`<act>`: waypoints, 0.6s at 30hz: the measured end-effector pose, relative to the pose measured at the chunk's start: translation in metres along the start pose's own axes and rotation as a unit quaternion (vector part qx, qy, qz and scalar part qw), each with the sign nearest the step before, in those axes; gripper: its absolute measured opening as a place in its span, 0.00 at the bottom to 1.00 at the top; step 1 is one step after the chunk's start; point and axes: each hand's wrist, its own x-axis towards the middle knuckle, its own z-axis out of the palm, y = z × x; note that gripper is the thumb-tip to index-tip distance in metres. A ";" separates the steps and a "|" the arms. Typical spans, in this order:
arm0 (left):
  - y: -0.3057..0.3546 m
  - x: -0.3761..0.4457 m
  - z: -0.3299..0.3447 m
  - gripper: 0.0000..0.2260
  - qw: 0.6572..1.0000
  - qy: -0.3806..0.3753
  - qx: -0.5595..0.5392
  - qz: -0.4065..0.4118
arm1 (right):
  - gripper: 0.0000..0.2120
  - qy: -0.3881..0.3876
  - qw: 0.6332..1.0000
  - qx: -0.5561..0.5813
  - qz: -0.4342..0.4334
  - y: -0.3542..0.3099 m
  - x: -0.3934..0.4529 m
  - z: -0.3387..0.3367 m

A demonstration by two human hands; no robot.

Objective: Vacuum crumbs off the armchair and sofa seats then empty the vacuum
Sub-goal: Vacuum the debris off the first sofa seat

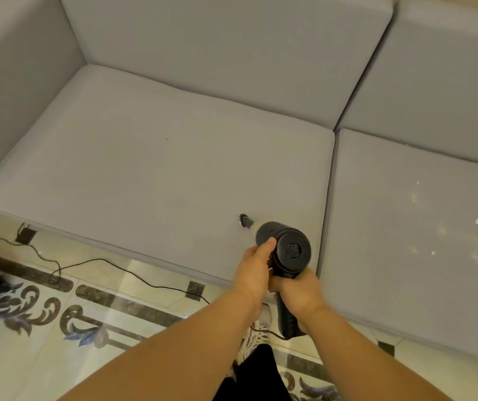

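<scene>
Here, vacuum (282, 250) nozzle up-left toward the sofa seat (145, 157).

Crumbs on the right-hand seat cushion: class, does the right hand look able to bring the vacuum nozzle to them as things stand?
Probably yes. The crumbs lie in the open beside the right hand, which grips the vacuum, and nothing lies between.

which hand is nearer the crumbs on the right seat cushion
Right. The right hand grips the handheld vacuum's handle just beside the right seat cushion, left of the crumbs. The left hand holds the vacuum's body, farther left.
</scene>
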 end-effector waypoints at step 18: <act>-0.005 -0.003 -0.045 0.15 0.998 0.057 -0.031 0.023 | 0.13 -0.034 0.999 0.016 -0.018 0.004 -0.010 0.052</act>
